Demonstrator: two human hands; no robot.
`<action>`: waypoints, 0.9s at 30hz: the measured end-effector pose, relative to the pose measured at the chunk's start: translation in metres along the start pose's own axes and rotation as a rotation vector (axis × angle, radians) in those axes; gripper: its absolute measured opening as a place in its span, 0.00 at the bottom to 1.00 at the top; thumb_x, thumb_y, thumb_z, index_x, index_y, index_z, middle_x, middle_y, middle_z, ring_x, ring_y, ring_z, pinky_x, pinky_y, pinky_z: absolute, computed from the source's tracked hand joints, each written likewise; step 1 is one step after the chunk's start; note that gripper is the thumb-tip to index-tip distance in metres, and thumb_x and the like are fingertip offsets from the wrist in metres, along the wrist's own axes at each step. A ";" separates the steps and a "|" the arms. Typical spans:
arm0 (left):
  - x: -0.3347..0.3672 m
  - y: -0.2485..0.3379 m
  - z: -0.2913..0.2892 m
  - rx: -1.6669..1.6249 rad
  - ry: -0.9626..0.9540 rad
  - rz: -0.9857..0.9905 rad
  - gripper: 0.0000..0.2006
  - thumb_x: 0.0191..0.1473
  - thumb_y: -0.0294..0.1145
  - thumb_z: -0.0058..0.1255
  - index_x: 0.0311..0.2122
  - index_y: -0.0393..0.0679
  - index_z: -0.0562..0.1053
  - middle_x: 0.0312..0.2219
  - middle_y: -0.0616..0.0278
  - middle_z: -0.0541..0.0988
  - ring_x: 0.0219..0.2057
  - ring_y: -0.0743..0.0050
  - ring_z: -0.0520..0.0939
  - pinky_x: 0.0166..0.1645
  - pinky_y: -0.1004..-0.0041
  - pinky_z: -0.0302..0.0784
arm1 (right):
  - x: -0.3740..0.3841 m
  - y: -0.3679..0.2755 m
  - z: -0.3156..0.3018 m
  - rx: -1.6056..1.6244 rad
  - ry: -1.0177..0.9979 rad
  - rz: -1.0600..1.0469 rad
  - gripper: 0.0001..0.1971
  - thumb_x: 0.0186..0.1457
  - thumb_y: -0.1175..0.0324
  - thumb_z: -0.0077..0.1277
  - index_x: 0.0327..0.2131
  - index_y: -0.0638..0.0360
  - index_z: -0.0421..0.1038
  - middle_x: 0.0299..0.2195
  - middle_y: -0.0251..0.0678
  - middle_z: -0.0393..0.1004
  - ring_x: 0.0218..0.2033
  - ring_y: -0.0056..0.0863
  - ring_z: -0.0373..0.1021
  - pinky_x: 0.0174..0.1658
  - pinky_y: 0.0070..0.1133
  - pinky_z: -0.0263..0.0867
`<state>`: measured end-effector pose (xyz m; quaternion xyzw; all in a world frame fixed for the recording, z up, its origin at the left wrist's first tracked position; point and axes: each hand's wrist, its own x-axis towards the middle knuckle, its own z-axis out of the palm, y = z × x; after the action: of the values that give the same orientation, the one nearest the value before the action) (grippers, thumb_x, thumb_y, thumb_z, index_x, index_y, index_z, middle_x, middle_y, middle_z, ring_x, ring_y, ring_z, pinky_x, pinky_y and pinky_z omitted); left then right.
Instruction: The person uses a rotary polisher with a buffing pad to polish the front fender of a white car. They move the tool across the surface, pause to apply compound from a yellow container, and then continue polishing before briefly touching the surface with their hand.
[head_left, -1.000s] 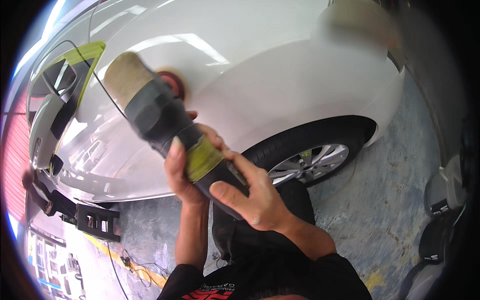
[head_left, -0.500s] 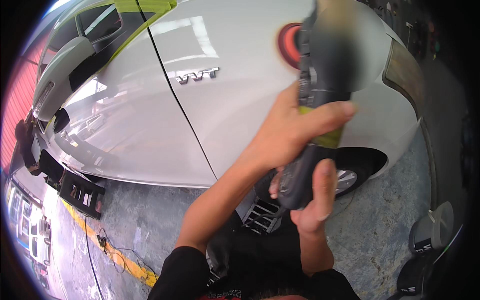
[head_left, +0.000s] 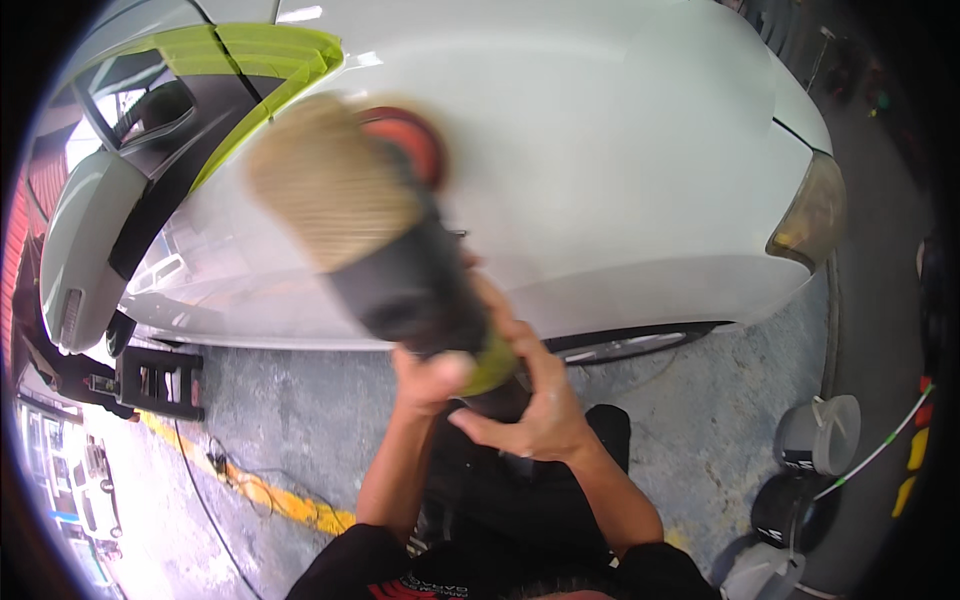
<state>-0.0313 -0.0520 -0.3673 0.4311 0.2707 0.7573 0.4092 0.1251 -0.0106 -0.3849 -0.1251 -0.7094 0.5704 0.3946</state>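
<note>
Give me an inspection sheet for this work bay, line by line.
Surface: white car fender, glossy, with green masking tape along the window edge.
Job's things: handheld polisher, motion-blurred, its orange pad at the fender.
Clutter: grey bucket and black bucket on the concrete floor, lower right.
Grippers: left hand and right hand both grip the polisher's rear end.
Cables: black cable on the floor, lower left, crossing a yellow painted line.
Surroundings: front wheel barely showing under the fender; black stand by the car.
</note>
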 end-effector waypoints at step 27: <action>0.013 0.146 -0.005 0.250 0.264 -0.479 0.24 0.46 0.37 0.79 0.45 0.37 0.80 0.38 0.59 0.86 0.41 0.71 0.87 0.50 0.64 0.83 | 0.047 -0.049 0.092 0.109 0.075 0.365 0.42 0.37 0.69 0.72 0.60 0.67 0.72 0.46 0.41 0.83 0.47 0.33 0.82 0.55 0.29 0.76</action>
<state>-0.0954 -0.1173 -0.2527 0.2999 0.5068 0.6495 0.4810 0.0430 -0.0624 -0.3245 -0.2514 -0.6278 0.6649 0.3170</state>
